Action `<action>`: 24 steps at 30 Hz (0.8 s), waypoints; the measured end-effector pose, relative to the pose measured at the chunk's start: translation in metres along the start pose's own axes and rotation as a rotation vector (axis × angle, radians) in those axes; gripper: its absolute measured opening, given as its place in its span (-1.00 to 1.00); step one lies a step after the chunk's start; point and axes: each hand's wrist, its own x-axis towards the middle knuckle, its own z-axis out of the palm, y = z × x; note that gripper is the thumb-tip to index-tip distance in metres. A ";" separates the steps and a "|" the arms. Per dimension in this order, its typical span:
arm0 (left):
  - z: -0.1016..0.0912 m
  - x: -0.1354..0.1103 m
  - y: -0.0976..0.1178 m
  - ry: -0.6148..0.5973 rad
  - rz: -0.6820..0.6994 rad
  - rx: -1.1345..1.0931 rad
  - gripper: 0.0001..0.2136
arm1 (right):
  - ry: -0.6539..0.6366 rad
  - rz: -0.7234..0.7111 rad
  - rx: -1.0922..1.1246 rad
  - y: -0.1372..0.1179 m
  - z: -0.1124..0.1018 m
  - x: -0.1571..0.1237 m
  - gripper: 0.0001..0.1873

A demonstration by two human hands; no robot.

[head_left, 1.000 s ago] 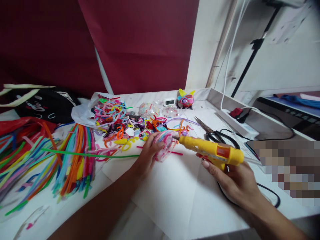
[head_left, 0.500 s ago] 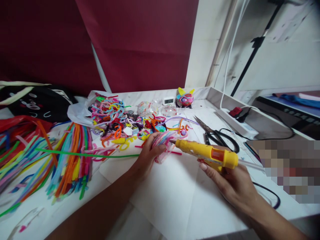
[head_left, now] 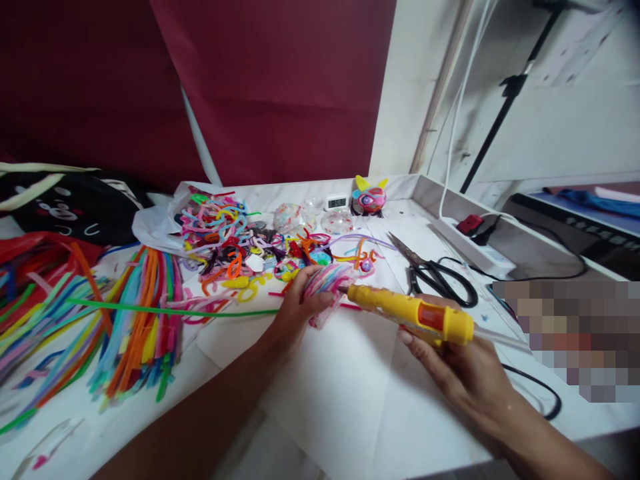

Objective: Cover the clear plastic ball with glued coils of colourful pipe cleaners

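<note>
My left hand (head_left: 296, 308) is closed around a rounded craft piece (head_left: 327, 283), covered with rows of pink, white and blue pipe cleaner and clear at its lower end. My right hand (head_left: 457, 370) grips a yellow hot glue gun (head_left: 410, 310), with a clear glue stick coming out of its back. The gun's dark nozzle points left at the side of the craft piece; whether it touches cannot be made out. A long green pipe cleaner (head_left: 200, 312) stretches left from behind my left hand.
Bundled pipe cleaners (head_left: 143, 327) lie on the left. Bent scraps (head_left: 220, 227) are heaped at the back, near clear plastic balls (head_left: 295, 217), a small digital clock (head_left: 336, 202) and a decorated ball with yellow horns (head_left: 370, 199). Black-handled scissors (head_left: 435, 273) and a power strip (head_left: 473, 247) are on the right.
The glue gun's nozzle has shifted slightly down and left along the craft piece. My left hand keeps its hold almost unmoved.
</note>
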 end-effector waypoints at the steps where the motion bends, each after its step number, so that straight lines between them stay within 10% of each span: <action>1: 0.000 0.000 0.000 0.003 0.004 0.001 -0.40 | 0.000 -0.009 -0.003 -0.001 0.000 0.000 -0.79; 24: 0.002 -0.002 0.002 0.022 0.026 0.035 -0.43 | 0.071 -0.023 -0.093 0.001 -0.003 0.006 -0.87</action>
